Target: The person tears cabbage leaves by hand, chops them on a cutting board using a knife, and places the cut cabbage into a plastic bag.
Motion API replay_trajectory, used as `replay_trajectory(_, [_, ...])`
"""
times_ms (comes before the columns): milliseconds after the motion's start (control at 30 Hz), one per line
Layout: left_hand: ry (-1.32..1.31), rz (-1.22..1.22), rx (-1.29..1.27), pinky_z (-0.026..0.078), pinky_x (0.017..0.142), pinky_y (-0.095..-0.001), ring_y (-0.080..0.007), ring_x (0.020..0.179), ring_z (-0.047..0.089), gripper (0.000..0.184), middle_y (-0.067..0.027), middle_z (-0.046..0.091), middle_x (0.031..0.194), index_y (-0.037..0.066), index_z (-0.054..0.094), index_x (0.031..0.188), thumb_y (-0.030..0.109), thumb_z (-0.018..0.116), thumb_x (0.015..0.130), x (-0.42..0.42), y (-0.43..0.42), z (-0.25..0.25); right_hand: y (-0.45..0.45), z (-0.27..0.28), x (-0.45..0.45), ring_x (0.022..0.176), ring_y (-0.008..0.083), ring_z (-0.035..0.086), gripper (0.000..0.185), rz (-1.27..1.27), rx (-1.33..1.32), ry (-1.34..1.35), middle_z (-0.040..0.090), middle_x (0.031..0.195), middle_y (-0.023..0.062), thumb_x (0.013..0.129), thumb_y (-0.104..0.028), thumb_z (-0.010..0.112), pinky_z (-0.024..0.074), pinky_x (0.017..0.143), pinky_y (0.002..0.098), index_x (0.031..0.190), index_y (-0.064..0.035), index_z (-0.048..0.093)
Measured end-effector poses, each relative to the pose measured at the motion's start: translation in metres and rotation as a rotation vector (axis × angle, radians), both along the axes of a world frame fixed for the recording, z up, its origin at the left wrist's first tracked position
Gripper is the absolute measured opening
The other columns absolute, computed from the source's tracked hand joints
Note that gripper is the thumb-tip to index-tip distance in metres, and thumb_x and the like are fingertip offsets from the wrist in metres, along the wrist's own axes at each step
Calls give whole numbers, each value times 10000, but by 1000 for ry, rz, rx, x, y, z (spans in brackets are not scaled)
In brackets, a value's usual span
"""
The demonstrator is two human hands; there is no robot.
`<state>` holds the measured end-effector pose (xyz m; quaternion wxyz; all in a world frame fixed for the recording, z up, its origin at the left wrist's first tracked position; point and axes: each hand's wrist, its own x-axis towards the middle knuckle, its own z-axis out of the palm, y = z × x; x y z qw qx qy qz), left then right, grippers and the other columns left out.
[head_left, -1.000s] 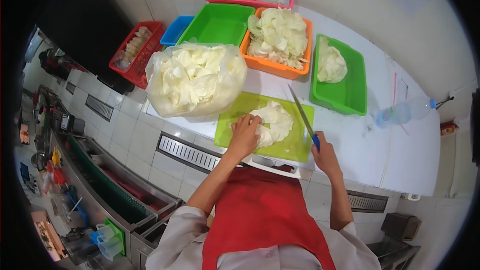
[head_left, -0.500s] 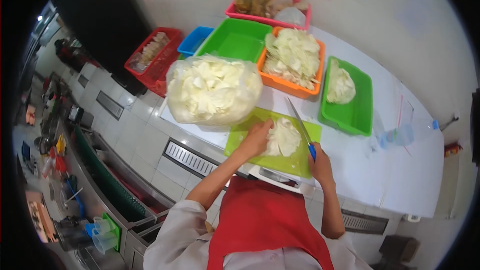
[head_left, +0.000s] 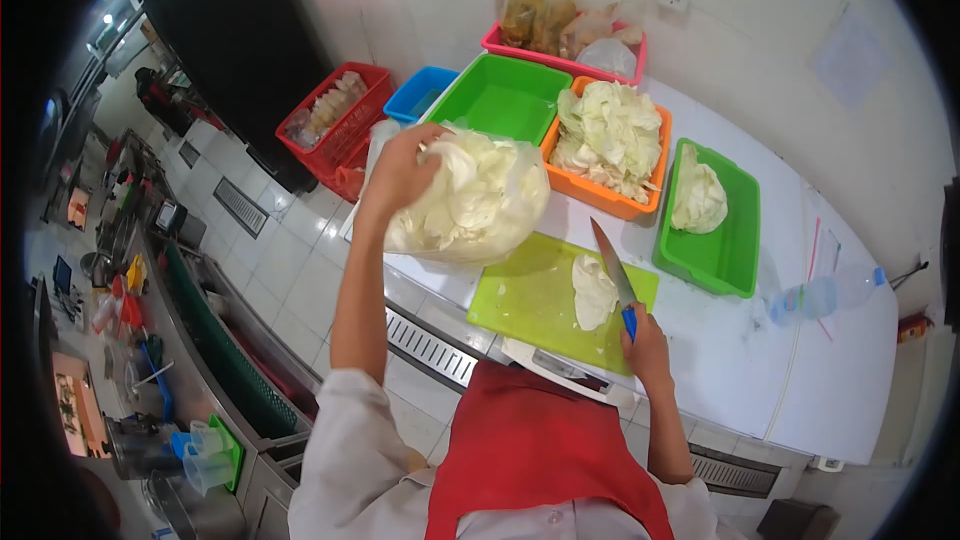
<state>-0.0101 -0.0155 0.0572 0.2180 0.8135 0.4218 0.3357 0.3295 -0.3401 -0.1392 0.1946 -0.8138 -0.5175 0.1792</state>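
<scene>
My right hand (head_left: 646,345) grips the blue handle of a knife (head_left: 617,265), its blade pointing away over the right side of the green cutting board (head_left: 520,290). Beside the blade, a piece of pale cabbage (head_left: 594,292) lies on the board. My left hand (head_left: 408,172) is over the left side of a clear plastic bag (head_left: 520,225) full of cut cabbage (head_left: 480,190). Its thumb and fingers are spread apart, with pale cabbage right at the fingertips.
An orange bin (head_left: 600,195) heaped with cabbage leaves stands behind the board. To its right, a green bin (head_left: 740,230) holds a cabbage portion. Another green bin (head_left: 500,95), a blue bin (head_left: 420,92), red crates (head_left: 340,135) and a pink tray (head_left: 500,45) sit farther back. A bottle (head_left: 805,300) lies at right.
My left hand has moved from the cabbage on the board to the bag at the left. Less cabbage lies on the board. The knife stays in my right hand, and the view has shifted.
</scene>
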Motion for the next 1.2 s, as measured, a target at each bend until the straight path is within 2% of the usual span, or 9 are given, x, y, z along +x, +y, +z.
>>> replay_trajectory(233, [386, 3, 156, 518, 1031, -491, -437, 1182, 666, 424, -242, 725, 1239, 33, 721, 1274, 84, 752, 854, -22, 54, -14, -2, 0, -3, 1051, 507, 679, 518, 3, 56, 1, 690, 1178, 265, 933, -110, 725, 556, 883, 564, 1408, -99, 517])
replay_trajectory(333, [276, 41, 63, 503, 1078, -508, -429, 1253, 612, 707, -208, 651, 1339, 126, 557, 1486, 189, 843, 843, -13, 33, -7, 0, 5, -6, 1059, 507, 678, 514, -10, 11, 1, 689, 1179, 266, 945, -119, 716, 555, 881, 567, 1417, -101, 515])
replay_trajectory(433, [291, 26, 244, 499, 1083, -528, -415, 1303, 566, 780, -173, 589, 1412, 172, 507, 1525, 201, 865, 833, -6, -3, 3, 0, 11, -9, 1064, 510, 675, 517, -20, -36, 12, 686, 1185, 271, 952, -126, 710, 553, 877, 570, 1428, -99, 510])
replay_trajectory(533, [511, 98, 124, 485, 1100, -551, -407, 1363, 512, 845, -146, 502, 1517, 206, 476, 1553, 206, 888, 815, -8, -21, -7, 2, 14, -10, 1048, 520, 673, 529, -6, -39, 0, 680, 1185, 281, 951, -126, 708, 551, 872, 575, 1438, -98, 503])
replay_trajectory(833, [295, 73, 33, 371, 1229, -521, -446, 1462, 435, 902, -203, 457, 1589, 189, 430, 1606, 77, 858, 819, -22, -18, -18, 10, 14, -8, 1046, 533, 669, 554, 7, -73, 60, 675, 1184, 294, 936, -102, 713, 541, 890, 589, 1444, -93, 492])
replay_trajectory(967, [328, 173, 85, 400, 1194, -542, -426, 1457, 443, 907, -161, 419, 1620, 228, 396, 1648, 108, 837, 865, -17, -32, -8, 8, 14, -12, 1046, 538, 664, 558, -5, -54, 51, 666, 1195, 297, 932, -94, 707, 548, 868, 585, 1449, -93, 497])
replay_trajectory(1033, [136, 36, 133, 335, 1235, -598, -433, 1525, 367, 874, -157, 365, 1675, 236, 410, 1649, 172, 828, 885, -21, -42, 2, 11, 12, -15, 1044, 540, 661, 556, -19, -53, 38, 658, 1202, 297, 934, -97, 701, 550, 860, 582, 1453, -94, 501])
replay_trajectory(1133, [400, -111, 217, 246, 1251, -688, -434, 1597, 245, 813, -146, 310, 1722, 262, 446, 1636, 281, 806, 907, -12, -57, 4, 9, 0, -19, 1048, 520, 663, 535, -55, -19, -54, 632, 1219, 299, 950, -126, 666, 563, 844, 576, 1462, -99, 514])
replay_trajectory(1200, [498, -106, 268, 205, 1247, -721, -435, 1615, 195, 778, -138, 288, 1737, 274, 475, 1619, 319, 794, 911, -1, -39, -49, 6, -9, -19, 1052, 506, 668, 507, -69, -7, -85, 628, 1237, 307, 955, -132, 649, 572, 834, 577, 1446, -96, 525])
